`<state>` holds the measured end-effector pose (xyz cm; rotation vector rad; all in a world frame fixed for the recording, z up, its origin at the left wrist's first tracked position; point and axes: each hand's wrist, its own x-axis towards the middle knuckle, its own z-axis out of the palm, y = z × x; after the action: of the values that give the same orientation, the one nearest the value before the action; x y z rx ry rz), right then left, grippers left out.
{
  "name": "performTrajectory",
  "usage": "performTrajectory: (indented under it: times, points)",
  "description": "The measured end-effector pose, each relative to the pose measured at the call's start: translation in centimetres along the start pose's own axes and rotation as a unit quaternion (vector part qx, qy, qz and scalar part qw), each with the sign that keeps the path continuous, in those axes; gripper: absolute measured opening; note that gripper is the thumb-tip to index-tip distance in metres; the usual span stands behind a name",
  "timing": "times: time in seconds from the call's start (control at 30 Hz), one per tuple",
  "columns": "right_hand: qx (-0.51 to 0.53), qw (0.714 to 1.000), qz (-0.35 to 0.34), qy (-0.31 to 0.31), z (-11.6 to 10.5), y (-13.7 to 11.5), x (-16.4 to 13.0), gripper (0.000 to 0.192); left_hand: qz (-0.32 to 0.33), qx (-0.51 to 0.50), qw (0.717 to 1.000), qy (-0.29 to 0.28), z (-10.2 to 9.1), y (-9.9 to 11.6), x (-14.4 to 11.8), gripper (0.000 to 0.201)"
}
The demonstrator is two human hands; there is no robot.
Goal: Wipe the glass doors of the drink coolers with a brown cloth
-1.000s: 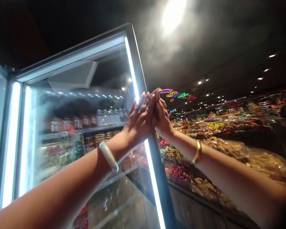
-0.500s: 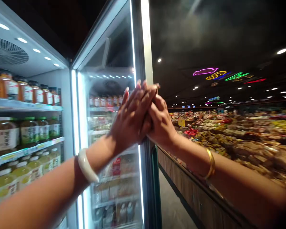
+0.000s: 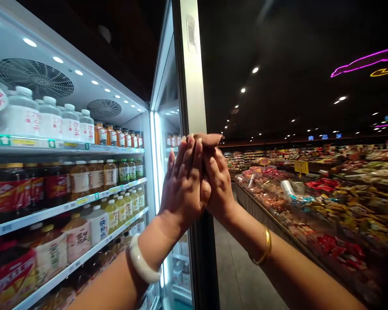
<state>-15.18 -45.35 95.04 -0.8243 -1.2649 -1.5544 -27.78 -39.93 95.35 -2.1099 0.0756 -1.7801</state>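
Note:
My left hand (image 3: 184, 185) is raised against the edge of an open glass fridge door (image 3: 194, 94), its back towards me. Its fingers are straight and point upward; its palm is hidden. Close against it from the other side, my right hand (image 3: 219, 185) has its fingers bent. A flat brownish piece (image 3: 210, 139) shows above both hands at the door edge; whether it is a cloth or part of a hand I cannot tell. A pale bangle (image 3: 142, 260) circles my left wrist and a gold bangle (image 3: 265, 247) my right forearm.
Lit fridge shelves (image 3: 103, 193) on the left carry bottled drinks (image 3: 50, 116) in rows. Right of the door, an aisle floor (image 3: 233, 267) runs beside a long display bin (image 3: 310, 206) heaped with packaged goods. Yellow signs (image 3: 301, 167) stand on the bin.
The view has swung left, showing more shelves and bottles. The door appears more edge-on. Both hands remain together at its edge, lower in the picture; the left fingers look more upright.

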Motion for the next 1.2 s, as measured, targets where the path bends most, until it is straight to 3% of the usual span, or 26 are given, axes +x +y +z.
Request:
performTrajectory:
  times: [0.1, 0.23, 0.3, 0.37, 0.5, 0.6, 0.73, 0.83, 0.93, 1.0, 1.1, 1.2]
  points:
    - [0.016, 0.999, -0.029, 0.010, 1.0, -1.7, 1.0, 0.053, -0.017, -0.012, 1.000, -0.013, -1.7, -1.0, -1.0, 0.075]
    - [0.005, 0.999, -0.036, -0.021, 4.1, -1.6, 6.6, 0.048, -0.053, -0.014, 0.998, -0.025, -4.4, -3.8, 2.1, 0.075]
    - [0.030, 0.999, -0.021, -0.038, 4.8, -2.2, 7.3, 0.049, -0.058, -0.002, 0.997, -0.044, -5.8, -4.3, 2.6, 0.076]
    - [0.065, 0.997, -0.005, -0.041, 4.2, -4.0, 5.6, 0.048, -0.056, 0.018, 0.996, -0.067, -7.0, -3.7, 0.9, 0.078]
    - [0.130, 0.990, 0.026, -0.047, 1.2, -9.4, -1.6, 0.046, -0.074, 0.036, 0.990, -0.117, -8.6, -1.0, -7.1, 0.079]
    - [0.184, 0.980, 0.034, -0.067, 0.7, -12.6, -4.1, 0.050, -0.083, 0.017, 0.990, -0.109, -9.8, -0.5, -11.2, 0.083]
    - [0.211, 0.971, 0.078, -0.078, 3.6, -14.6, -1.5, 0.044, -0.104, 0.045, 0.987, -0.117, -12.4, -2.7, -10.3, 0.078]
    - [0.237, 0.961, 0.131, -0.052, 6.3, -16.4, -0.6, 0.042, -0.118, 0.069, 0.981, -0.140, -14.3, -4.5, -9.9, 0.077]
    - [0.310, 0.931, 0.186, -0.051, 7.5, -20.0, -3.9, 0.036, -0.115, 0.107, 0.973, -0.169, -16.1, -4.6, -13.3, 0.078]
    - [0.375, 0.889, 0.255, -0.070, 7.7, -23.4, -8.0, 0.039, -0.132, 0.141, 0.962, -0.191, -17.3, -3.9, -17.1, 0.082]
    - [0.440, 0.805, 0.367, -0.152, 7.8, -29.2, -14.3, 0.046, -0.173, 0.191, 0.940, -0.222, -19.1, -2.6, -23.5, 0.085]
    - [0.464, 0.769, 0.377, -0.225, 7.7, -34.6, -18.8, 0.046, -0.212, 0.228, 0.917, -0.249, -21.0, -1.7, -29.1, 0.085]
